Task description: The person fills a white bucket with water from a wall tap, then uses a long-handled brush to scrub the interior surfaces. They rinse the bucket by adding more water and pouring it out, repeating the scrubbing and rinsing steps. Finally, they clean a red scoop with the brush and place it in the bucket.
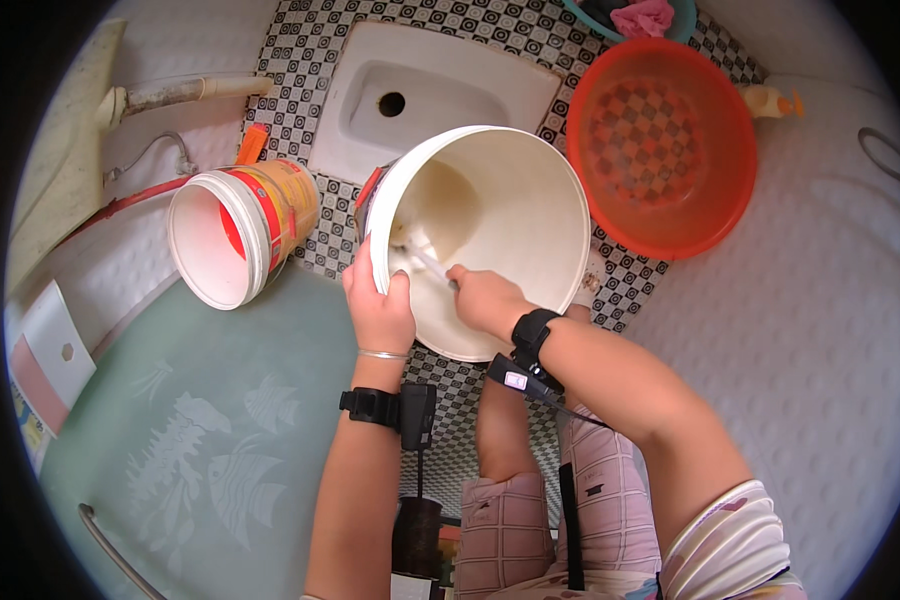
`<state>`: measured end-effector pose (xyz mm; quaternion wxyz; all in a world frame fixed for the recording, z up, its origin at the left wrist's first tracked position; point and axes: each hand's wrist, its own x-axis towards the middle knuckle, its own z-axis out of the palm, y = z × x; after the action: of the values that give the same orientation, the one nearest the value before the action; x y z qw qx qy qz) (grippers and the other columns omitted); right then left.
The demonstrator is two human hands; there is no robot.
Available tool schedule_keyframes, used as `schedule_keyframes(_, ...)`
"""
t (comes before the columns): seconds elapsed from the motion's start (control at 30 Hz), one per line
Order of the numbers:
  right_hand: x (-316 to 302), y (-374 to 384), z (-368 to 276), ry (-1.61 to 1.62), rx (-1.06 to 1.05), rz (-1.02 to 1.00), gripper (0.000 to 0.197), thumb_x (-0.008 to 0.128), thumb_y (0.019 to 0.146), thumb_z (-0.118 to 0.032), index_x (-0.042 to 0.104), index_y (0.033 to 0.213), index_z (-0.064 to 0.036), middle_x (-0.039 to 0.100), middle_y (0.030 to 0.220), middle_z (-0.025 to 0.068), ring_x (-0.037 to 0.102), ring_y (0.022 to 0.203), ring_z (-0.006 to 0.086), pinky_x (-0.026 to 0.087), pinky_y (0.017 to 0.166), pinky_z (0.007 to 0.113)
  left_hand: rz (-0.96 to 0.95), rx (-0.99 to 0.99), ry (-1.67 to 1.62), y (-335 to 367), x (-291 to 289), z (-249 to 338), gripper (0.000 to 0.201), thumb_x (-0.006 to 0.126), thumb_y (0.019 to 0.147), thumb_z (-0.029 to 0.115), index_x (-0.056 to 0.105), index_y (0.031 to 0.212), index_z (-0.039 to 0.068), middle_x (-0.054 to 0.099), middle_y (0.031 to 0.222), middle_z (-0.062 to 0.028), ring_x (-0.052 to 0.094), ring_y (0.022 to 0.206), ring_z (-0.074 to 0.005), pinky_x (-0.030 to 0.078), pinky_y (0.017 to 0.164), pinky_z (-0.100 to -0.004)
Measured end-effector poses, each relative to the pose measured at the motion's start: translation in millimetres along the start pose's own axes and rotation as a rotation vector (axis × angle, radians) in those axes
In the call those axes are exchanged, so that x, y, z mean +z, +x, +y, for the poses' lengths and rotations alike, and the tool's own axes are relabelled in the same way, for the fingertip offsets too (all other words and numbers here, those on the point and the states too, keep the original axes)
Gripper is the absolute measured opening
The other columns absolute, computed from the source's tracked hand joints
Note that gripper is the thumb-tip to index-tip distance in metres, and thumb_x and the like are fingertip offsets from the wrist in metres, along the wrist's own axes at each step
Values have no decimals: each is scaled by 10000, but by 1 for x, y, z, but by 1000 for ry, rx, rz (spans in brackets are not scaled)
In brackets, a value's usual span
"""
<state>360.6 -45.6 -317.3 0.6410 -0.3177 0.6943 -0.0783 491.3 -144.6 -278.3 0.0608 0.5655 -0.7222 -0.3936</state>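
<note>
A large white bucket (530, 220) is tilted in front of me, its mouth facing me, with murky brownish water (448, 205) pooled inside. My left hand (380, 305) is closed on the bucket's near left rim, thumb inside and fingers outside. My right hand (490, 300) reaches into the mouth, closed round the handle of a pale brush (430, 262). The brush's head is blurred and lies against the inner left wall by the water's edge.
Left of the bucket, a smaller orange-and-white bucket (202, 240) lies tipped. Behind is a white squat toilet (420, 50). A red basin (740, 190) stands on the patterned floor at right, near a teal basin (685, 22) holding pink cloth. A frosted glass door (200, 350) spans the lower left.
</note>
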Motion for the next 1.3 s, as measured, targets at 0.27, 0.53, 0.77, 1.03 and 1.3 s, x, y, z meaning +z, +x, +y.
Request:
schedule_keyframes(0.27, 3, 4, 14, -104, 3, -86, 365, 391, 957, -116, 555, 1277, -51, 699, 1066, 215, 679, 1026, 375, 530, 884, 471, 20, -61, -161, 2, -7, -8, 551, 540, 854, 118, 497, 1388, -14, 569, 1231, -227, 491, 1155, -357, 381, 1048, -441)
schedule_keyframes(0.53, 2, 1, 6, -97, 28, -224, 364, 405, 959, -122, 549, 1286, -51, 697, 1051, 218, 681, 1007, 382, 533, 874, 469, 16, -55, -200, 5, -4, -9, 566, 542, 856, 117, 487, 1405, -9, 570, 1244, -223, 482, 1167, -353, 375, 1055, -434)
schedule_keyframes(0.77, 3, -3, -5, -132, -62, -143, 381, 385, 984, -126, 568, 1316, -78, 701, 1073, 195, 691, 1001, 349, 544, 859, 452, -35, 38, -25, -1, -8, -2, 586, 545, 849, 101, 472, 1418, -18, 552, 1243, -227, 475, 1162, -358, 377, 1054, -427)
schedule_keyframes(1.03, -36, 4, 41, -424, 45, -96, 344, 408, 973, -124, 593, 1257, -60, 719, 1036, 172, 699, 1002, 334, 558, 839, 446, -32, 15, -82, 2, -7, -2, 594, 542, 839, 93, 471, 1418, -16, 561, 1231, -235, 473, 1135, -360, 376, 1048, -431)
schedule_keyframes(1.3, -6, -2, 27, -408, 10, -192, 380, 409, 961, -110, 567, 1305, -70, 718, 1027, 188, 703, 983, 346, 560, 822, 447, 7, 26, -44, -1, 2, 1, 592, 567, 824, 99, 488, 1402, -9, 559, 1204, -234, 478, 1120, -363, 389, 1032, -429)
